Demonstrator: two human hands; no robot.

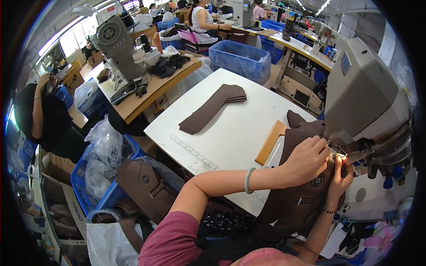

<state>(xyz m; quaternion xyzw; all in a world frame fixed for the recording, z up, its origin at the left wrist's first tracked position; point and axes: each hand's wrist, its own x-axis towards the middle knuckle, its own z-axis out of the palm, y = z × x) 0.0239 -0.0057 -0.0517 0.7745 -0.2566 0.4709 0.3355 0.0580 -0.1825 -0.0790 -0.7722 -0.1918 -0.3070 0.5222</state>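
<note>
Left hand [307,160] pressed flat on brown leather panel [297,199], right hand [341,177] pinching its edge; looks soft and floppy, so grip near the needle.

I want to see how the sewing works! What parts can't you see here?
Head view only:
- Needle: hidden behind the left hand and right hand.
- Brown piece: its stitched spot is covered by both hands.
- Sewing machine: right side cut off by the dark rim.

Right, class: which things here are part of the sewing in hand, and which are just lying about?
In use:
left hand
right hand
brown leather piece
sewing machine

Lying about:
stack of brown strips
ruler
tan board
blue crate
</note>
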